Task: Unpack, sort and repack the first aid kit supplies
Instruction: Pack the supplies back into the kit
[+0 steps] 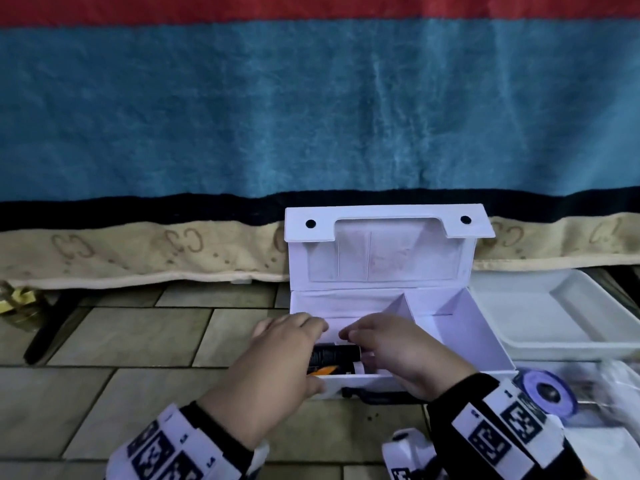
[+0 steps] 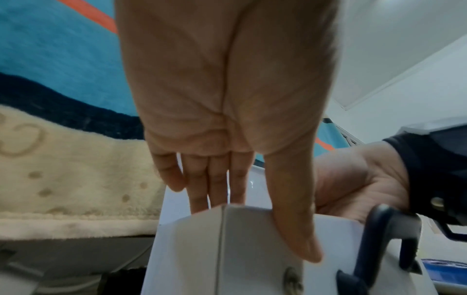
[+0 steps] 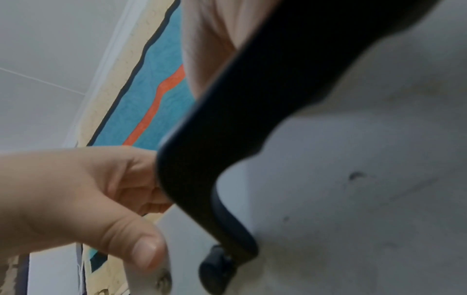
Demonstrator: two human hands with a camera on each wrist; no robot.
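The white first aid box [image 1: 446, 327] stands open on the tiled floor [image 1: 138, 341], lid upright against the blanket edge, its long axis running left to right. In the left compartment a dark tube [image 1: 334, 354] lies along that same axis, hard against the near wall, with an orange-tipped item [image 1: 323, 370] just in front of it. The left hand [image 1: 277, 355] sits at the near-left corner — fingers straight and reaching over the wall into the compartment, thumb pressed flat on the outer face beside the black carry handle [image 2: 374, 235]. The right hand [image 1: 394, 348] arches over the same compartment from the right, fingers bent down toward the tube's right end; whether they pinch it cannot be told. Both hands lie about equally near the tube — the likely next item out. A white tray [image 1: 554, 327] waits beside the box's right end, a tape roll [image 1: 547, 393] near its front corner.
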